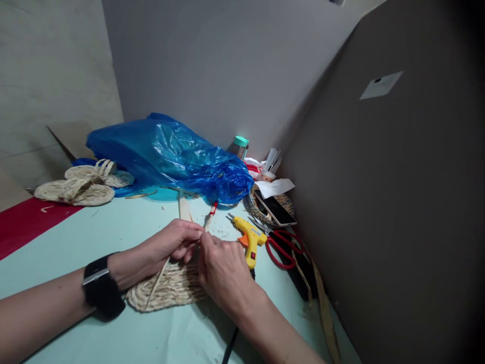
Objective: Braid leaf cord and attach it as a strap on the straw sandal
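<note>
Over a flat woven straw sole (168, 285), my left hand (180, 241) and my right hand (225, 263) meet with their fingertips almost touching. Both are closed in a pinch on a thin straw braid (208, 222), which runs away from me and has a red tie (213, 207) near its far end. A loose straw strand (157, 284) hangs from under my left hand across the sole. The sole's right end is hidden behind my right hand. Just right of the hands lies a yellow glue gun (250, 237) with an orange trigger.
Red-handled scissors (280, 247) lie right of the glue gun. Behind them, a phone (276, 208) leans on a woven basket (252, 205). A blue plastic bag (170, 156) fills the back, beside straw slippers (76, 191). Grey panels (386, 202) enclose the right and back.
</note>
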Available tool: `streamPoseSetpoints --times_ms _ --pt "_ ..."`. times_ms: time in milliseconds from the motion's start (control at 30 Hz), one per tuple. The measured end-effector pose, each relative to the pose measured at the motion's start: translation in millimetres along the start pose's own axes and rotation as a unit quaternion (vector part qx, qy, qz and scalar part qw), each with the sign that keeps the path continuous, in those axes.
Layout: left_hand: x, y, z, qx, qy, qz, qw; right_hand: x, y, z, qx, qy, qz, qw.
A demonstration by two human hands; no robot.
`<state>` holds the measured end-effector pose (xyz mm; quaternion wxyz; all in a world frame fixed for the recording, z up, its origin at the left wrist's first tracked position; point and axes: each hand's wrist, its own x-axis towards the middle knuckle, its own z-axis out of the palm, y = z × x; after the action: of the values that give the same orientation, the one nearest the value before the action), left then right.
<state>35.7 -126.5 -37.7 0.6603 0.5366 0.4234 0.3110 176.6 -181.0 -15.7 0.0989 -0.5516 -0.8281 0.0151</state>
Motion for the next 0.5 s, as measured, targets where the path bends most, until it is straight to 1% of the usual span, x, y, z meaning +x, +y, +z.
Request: streamPoseSetpoints --times_ms 67,133,167,200,267,333,367,433,500 --pt "-0.6 1.5 -2.6 -0.013 -0.007 0.005 1.0 -1.4 -0.2 0.4 0.0 0.012 -0.039 0.999" --pt "-0.9 3.0 -5.0 -0.02 -0.013 0.007 1.0 -2.0 0.8 -1.3 0.055 0.044 -0.072 0.995" --pt "-0.9 3.7 -6.1 -0.022 -0.019 0.006 1.0 -1.7 2.0 -2.8 0.104 0.07 -0.064 0.99" --pt "-0.9 4.5 -6.9 -0.024 -0.027 0.006 0.999 -0.8 3.8 -4.4 0.158 0.098 -0.036 0.982" --pt "-0.5 5.9 -8.0 -0.028 -0.045 0.006 0.999 2.4 9.1 -6.3 0.258 0.126 0.054 0.956" --pt "0.4 6.6 -8.8 -0.03 -0.063 0.005 0.998 6.8 15.5 -5.0 0.319 0.105 0.121 0.934" --pt "1.2 6.4 -9.3 -0.031 -0.071 0.004 0.997 8.9 18.6 -2.9 0.338 0.084 0.134 0.928" --pt "3.2 4.9 -10.3 -0.029 -0.084 0.002 0.996 12.6 23.5 3.2 0.36 0.05 0.133 0.922" --pt "5.2 2.6 -11.5 -0.022 -0.096 0.003 0.995 15.4 26.7 9.7 0.38 0.029 0.125 0.916"
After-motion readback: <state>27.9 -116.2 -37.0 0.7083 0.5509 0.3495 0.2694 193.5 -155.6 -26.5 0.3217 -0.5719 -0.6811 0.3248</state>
